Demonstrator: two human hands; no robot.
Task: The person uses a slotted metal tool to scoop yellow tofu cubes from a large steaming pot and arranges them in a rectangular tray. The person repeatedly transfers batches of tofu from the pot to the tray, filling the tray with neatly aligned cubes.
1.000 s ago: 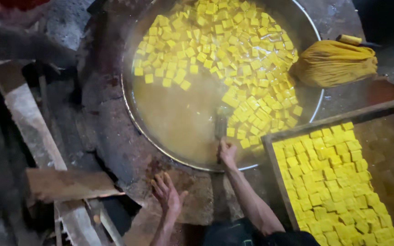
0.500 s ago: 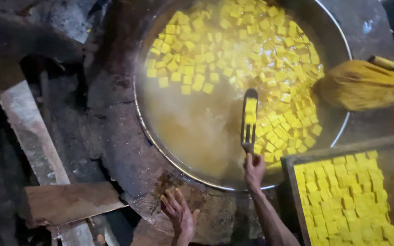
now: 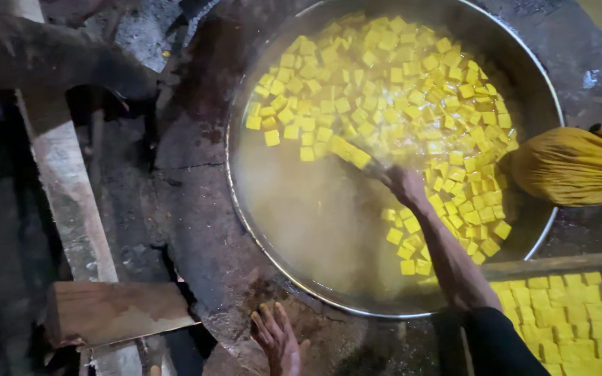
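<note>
A wide metal pan [image 3: 235, 202] set in a dark stone stove holds cloudy yellow liquid and many floating yellow cubes [image 3: 384, 90]. My right hand [image 3: 405, 184] reaches over the pan and is shut on a long flat tool [image 3: 348, 152], whose blade carries a row of yellow cubes just above the liquid. My left hand [image 3: 278, 339] rests flat with fingers spread on the stove's rim below the pan.
A wooden tray [image 3: 559, 264] filled with yellow cubes sits at the lower right. A yellow cloth bundle [image 3: 573, 167] lies on the pan's right rim. A wooden block [image 3: 113, 310] and a pale plank [image 3: 64, 188] lie at the left.
My right hand has pushed farther out over the pan, swinging the tool from upright near the front rim toward the upper left among the cubes. My left hand stays on the stove rim.
</note>
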